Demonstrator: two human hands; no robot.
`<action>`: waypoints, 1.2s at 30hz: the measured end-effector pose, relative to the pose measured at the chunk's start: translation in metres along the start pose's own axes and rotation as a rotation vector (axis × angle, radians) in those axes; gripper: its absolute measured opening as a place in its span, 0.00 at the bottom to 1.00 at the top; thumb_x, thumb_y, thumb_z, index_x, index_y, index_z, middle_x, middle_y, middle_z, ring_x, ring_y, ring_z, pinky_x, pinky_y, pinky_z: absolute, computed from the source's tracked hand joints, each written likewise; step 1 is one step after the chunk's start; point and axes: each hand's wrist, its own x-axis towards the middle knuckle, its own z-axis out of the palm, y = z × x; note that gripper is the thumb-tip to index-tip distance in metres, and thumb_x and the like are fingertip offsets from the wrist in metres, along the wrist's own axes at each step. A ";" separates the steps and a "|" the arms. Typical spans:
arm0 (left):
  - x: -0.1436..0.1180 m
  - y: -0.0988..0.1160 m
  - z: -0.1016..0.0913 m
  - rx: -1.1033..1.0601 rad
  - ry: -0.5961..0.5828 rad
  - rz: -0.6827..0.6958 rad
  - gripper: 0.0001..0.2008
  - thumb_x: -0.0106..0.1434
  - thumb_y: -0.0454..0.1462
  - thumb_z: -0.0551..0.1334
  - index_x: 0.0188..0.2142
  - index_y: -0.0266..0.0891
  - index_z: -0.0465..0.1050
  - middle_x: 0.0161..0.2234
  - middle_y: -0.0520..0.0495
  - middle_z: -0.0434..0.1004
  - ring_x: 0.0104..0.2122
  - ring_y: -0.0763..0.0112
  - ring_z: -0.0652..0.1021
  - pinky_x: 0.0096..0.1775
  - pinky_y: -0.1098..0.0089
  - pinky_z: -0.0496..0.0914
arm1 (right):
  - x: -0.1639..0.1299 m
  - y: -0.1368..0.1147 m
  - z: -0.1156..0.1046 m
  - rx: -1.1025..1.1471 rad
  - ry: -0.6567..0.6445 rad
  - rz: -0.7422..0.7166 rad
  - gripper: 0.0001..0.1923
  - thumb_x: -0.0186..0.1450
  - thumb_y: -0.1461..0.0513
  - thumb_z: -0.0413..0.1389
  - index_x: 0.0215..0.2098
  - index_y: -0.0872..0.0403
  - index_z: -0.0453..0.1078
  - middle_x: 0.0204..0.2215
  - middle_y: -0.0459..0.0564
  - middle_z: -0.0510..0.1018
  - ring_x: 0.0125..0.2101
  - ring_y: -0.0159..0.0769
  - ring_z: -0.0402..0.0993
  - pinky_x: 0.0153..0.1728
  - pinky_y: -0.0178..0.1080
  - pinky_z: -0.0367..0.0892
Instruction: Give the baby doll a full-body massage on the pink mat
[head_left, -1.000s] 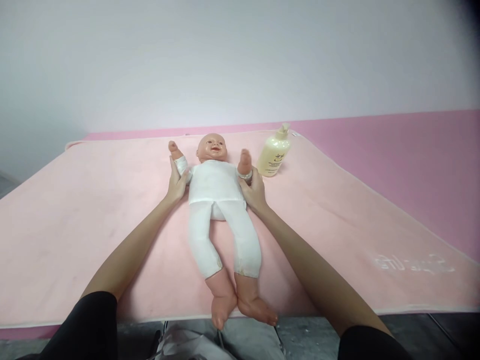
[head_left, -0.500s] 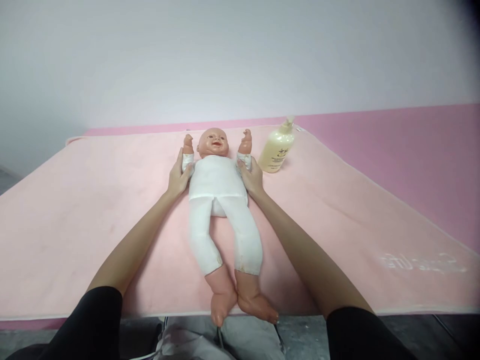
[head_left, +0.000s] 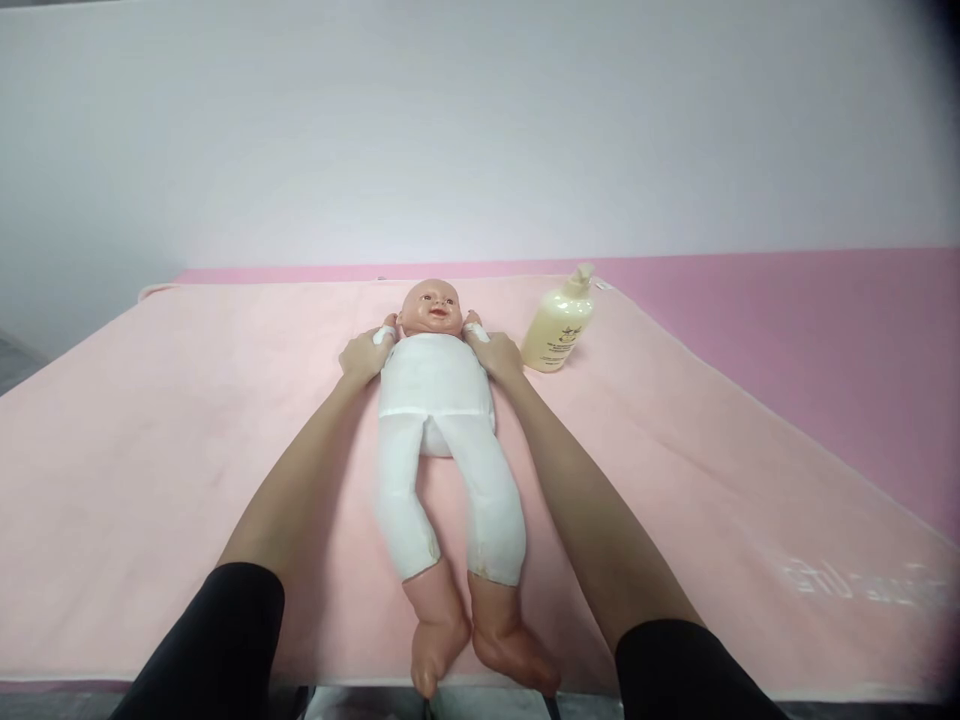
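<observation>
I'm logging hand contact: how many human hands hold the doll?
2. The left hand holds the doll by the arm at the picture's left; the right hand holds its other arm, beside the pump bottle. Both are in view.

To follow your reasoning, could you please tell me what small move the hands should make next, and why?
I'd probably ease the arms of the bald, white-cloth-bodied doll gently outward: the left hand and right hand each grasp one, close beside its head. Go slowly, since the pale yellow pump bottle is close by the right hand.
</observation>
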 end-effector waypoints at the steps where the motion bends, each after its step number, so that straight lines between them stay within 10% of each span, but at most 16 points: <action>1: -0.001 0.002 -0.001 0.013 -0.012 -0.011 0.26 0.60 0.58 0.53 0.43 0.47 0.78 0.40 0.40 0.81 0.47 0.43 0.77 0.48 0.50 0.66 | 0.001 0.000 0.000 -0.003 -0.009 -0.002 0.35 0.59 0.35 0.44 0.35 0.55 0.75 0.35 0.62 0.79 0.37 0.52 0.75 0.37 0.46 0.65; 11: -0.030 -0.018 -0.006 -0.356 0.062 0.183 0.37 0.60 0.52 0.59 0.66 0.44 0.54 0.59 0.41 0.68 0.54 0.50 0.72 0.53 0.57 0.65 | -0.043 0.027 0.005 0.477 0.122 -0.312 0.25 0.59 0.45 0.54 0.43 0.53 0.74 0.39 0.52 0.80 0.40 0.43 0.73 0.42 0.42 0.66; 19: -0.051 -0.032 -0.016 -0.808 -0.251 0.208 0.30 0.40 0.37 0.72 0.46 0.33 0.77 0.46 0.38 0.79 0.47 0.53 0.77 0.48 0.59 0.69 | -0.062 0.057 -0.014 0.807 -0.164 -0.343 0.16 0.46 0.60 0.66 0.34 0.51 0.79 0.47 0.51 0.78 0.50 0.44 0.71 0.53 0.47 0.64; 27: -0.040 -0.044 -0.050 -0.641 -0.621 0.378 0.15 0.36 0.35 0.74 0.28 0.39 0.82 0.40 0.39 0.81 0.63 0.48 0.62 0.61 0.51 0.57 | -0.066 0.060 -0.026 0.824 -0.226 -0.340 0.10 0.39 0.57 0.70 0.19 0.51 0.78 0.45 0.55 0.80 0.52 0.49 0.70 0.54 0.49 0.63; 36: -0.048 -0.040 -0.056 -0.699 -0.601 0.256 0.19 0.42 0.37 0.69 0.37 0.37 0.82 0.49 0.39 0.77 0.60 0.49 0.66 0.58 0.56 0.61 | -0.065 0.061 -0.028 1.008 -0.274 -0.263 0.14 0.45 0.60 0.67 0.31 0.51 0.79 0.41 0.50 0.80 0.47 0.46 0.73 0.50 0.47 0.67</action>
